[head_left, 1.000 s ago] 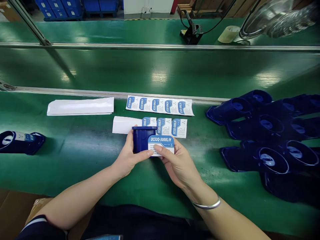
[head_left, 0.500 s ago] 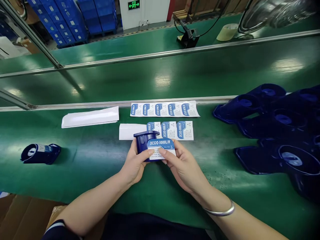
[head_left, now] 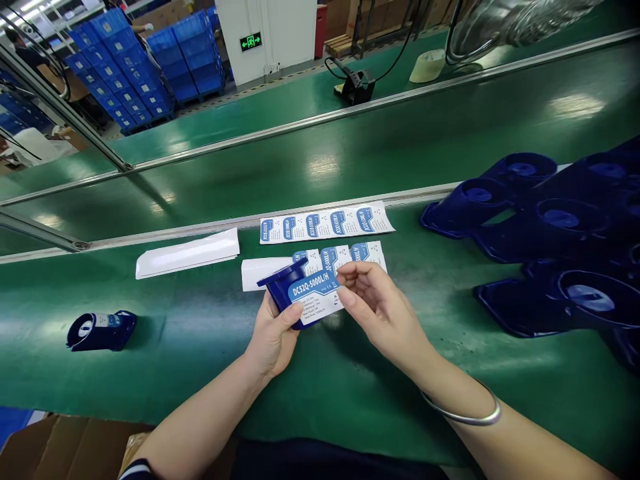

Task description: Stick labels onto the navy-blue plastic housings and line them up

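My left hand (head_left: 273,333) is closed around a dark blue plastic housing (head_left: 281,280), its thumb pressing on the near end of a label. This blue-and-white label (head_left: 315,297), printed DC52Q-5000L/H, lies across the housing's side, which is tilted. At the label's right edge is my right hand (head_left: 383,310), thumb and forefinger tips apart, the thumb tip touching or just over the edge. Behind the hands lies a partly used label sheet (head_left: 367,252), its left part bare backing. Farther back is a full label strip (head_left: 325,223).
White backing strips (head_left: 187,253) lie left of the labels. A labelled blue housing (head_left: 103,330) rests on the green bench at left. Several blue housings (head_left: 555,220) crowd the right side. A metal rail (head_left: 210,227) runs behind; a cardboard box (head_left: 65,447) stands below the left edge.
My right thumb has slid off the label's face to its right edge and the right fingers have parted. The housing has tilted, its right end rising. The whole view has also turned slightly.
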### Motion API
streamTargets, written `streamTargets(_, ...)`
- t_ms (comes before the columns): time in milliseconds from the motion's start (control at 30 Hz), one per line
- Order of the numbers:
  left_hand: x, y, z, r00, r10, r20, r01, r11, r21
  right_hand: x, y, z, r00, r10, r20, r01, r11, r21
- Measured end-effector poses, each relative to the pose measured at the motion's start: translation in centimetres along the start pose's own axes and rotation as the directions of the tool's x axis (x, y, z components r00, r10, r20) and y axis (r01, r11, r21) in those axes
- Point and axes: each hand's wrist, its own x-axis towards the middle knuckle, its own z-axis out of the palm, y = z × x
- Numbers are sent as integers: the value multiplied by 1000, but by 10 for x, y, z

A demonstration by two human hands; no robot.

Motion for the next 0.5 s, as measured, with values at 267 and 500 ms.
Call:
streamTargets(267, -2, 1, 0, 997, -19, 74, 18, 1000, 8, -1, -10, 1, 965, -256, 51, 260, 926, -273)
streamTargets(500, -4, 2, 2, 997, -60, 51, 59, 998, 24, -3, -13, 3, 879, -472, 66, 465, 822, -328)
